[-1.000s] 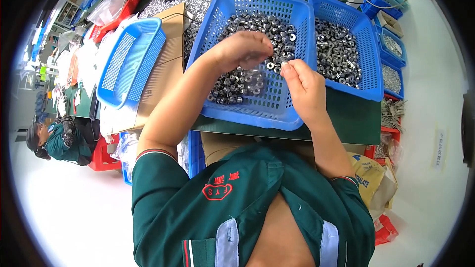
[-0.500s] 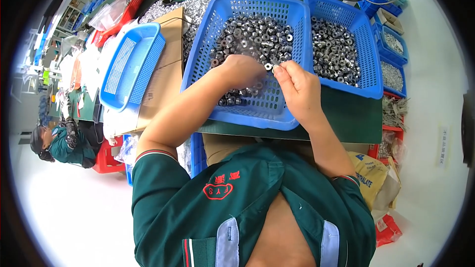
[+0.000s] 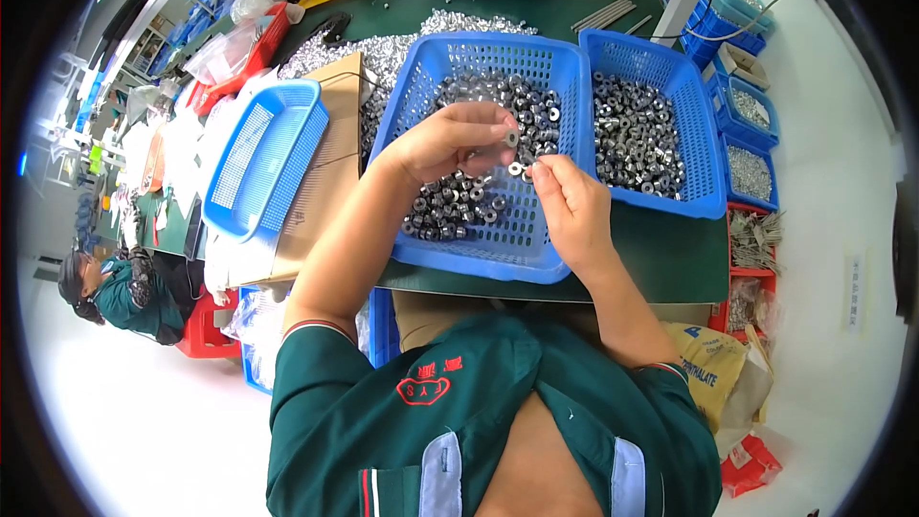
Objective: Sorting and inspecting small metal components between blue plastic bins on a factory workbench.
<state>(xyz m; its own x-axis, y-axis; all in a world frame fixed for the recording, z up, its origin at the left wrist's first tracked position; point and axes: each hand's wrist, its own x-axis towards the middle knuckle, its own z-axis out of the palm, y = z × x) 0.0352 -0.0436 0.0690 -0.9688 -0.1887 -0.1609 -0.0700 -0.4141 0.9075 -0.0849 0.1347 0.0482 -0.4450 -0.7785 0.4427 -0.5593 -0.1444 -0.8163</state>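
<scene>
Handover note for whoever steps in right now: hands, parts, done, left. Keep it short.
Left hand: over the middle basket, pinching one small metal ring at its fingertips.
Right hand: beside it, fingertips pinching another ring just below the first.
Parts: loose rings lie in the middle basket, more in the right basket. An empty basket sits to the left on a cardboard box.
Done: cannot tell which rings have been handled.
Left: many rings remain in the middle basket.
</scene>
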